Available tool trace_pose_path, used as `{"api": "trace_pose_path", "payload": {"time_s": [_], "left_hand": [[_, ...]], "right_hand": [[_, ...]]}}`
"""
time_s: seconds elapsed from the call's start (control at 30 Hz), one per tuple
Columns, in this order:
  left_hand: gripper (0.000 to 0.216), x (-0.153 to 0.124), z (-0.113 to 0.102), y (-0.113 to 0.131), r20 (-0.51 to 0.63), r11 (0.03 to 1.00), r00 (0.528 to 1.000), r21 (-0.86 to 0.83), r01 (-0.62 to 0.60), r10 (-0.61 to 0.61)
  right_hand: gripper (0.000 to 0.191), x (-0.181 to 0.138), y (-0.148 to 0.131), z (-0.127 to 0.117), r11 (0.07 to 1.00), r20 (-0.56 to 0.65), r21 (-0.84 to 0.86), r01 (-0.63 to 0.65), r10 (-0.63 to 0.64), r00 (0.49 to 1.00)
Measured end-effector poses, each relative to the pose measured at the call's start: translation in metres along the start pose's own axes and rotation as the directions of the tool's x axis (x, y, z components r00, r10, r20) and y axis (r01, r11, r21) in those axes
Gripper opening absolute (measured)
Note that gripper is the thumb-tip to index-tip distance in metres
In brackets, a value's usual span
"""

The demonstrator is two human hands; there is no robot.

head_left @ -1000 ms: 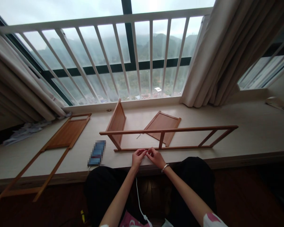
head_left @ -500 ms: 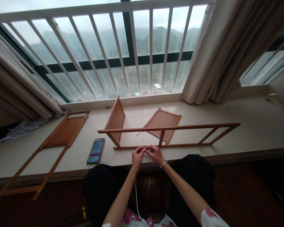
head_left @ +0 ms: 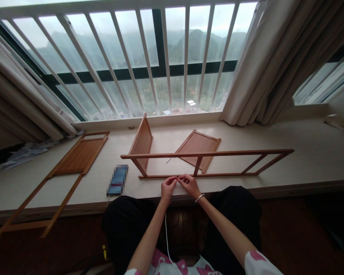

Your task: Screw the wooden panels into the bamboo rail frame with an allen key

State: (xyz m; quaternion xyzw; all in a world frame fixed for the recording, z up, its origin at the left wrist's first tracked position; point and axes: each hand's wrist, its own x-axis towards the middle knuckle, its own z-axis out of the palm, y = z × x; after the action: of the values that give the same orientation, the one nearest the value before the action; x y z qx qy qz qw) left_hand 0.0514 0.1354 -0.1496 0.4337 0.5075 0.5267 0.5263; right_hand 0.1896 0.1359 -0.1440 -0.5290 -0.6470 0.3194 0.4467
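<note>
I see phone (head_left: 117, 179), screen pixelated, flat on pale surface (head_left: 292, 168), left of centre. Beige curtain (head_left: 20, 91) upper left, second curtain (head_left: 255, 68) upper right. White railing (head_left: 186, 57) across top; behind it I make out dark window frame (head_left: 159, 46), misty hills (head_left: 197, 47). White cable (head_left: 166, 236), bottom centre. Yellow object (head_left: 104, 252), lower left, too small for me to identify.

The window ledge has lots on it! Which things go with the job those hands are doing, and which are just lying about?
Probably the job:
standing wooden frame
upright wooden panel
flat wooden panel
wooden frame at far left
thin rod

Probably just lying about:
phone
crumpled white stuff
</note>
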Motion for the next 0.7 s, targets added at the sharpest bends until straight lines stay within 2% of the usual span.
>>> {"api": "trace_pose_path", "payload": {"time_s": [0.37,0.5,0.7], "left_hand": [[0.031,-0.004,0.004,0.003,0.052,0.998,0.999,0.068,-0.003,-0.001],[0.030,-0.008,0.004,0.003,0.078,0.991,0.995,0.116,-0.066,0.057],[0.025,-0.011,0.006,0.000,0.036,0.968,0.989,0.200,-0.150,0.146]], "right_hand": [[0.025,-0.004,0.004,0.001,0.999,-0.006,-0.035,-0.013,0.013,1.000],[0.026,-0.005,0.003,0.000,0.999,-0.013,-0.047,-0.012,0.012,1.000],[0.023,-0.006,0.003,0.000,0.996,-0.009,-0.089,-0.006,0.005,1.000]]}}
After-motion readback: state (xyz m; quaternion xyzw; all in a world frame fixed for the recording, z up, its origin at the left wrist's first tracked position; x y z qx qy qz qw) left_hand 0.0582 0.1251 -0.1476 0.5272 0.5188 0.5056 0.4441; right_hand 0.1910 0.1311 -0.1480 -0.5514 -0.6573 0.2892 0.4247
